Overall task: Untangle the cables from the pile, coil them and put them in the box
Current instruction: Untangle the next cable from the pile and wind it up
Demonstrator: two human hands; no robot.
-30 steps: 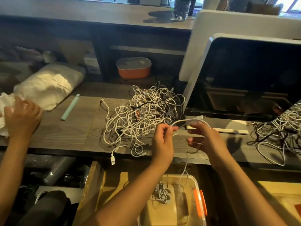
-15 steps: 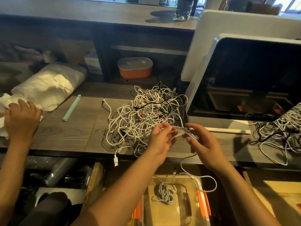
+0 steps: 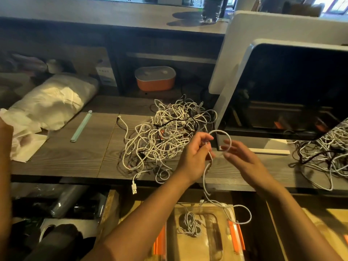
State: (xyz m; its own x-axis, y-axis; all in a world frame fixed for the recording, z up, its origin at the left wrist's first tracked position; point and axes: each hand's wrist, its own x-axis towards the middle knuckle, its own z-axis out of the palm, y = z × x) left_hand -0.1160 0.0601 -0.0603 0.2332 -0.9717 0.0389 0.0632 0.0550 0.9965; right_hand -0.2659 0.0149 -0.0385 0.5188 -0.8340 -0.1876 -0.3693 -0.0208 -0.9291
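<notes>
A dark wood-grain worktop [image 3: 56, 159] runs from left to right. Behind its far edge stands a dark back panel [image 3: 56, 44] with an open recess [image 3: 188, 44], and above it a higher wooden counter [image 3: 94, 14]. Daylight comes from windows [image 3: 335, 4] at the top right and throws shadows on this counter. Under the worktop's near edge it is dim.

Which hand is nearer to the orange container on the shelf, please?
Left. The left hand lies below and right of the orange container; the right hand is farther right.
</notes>
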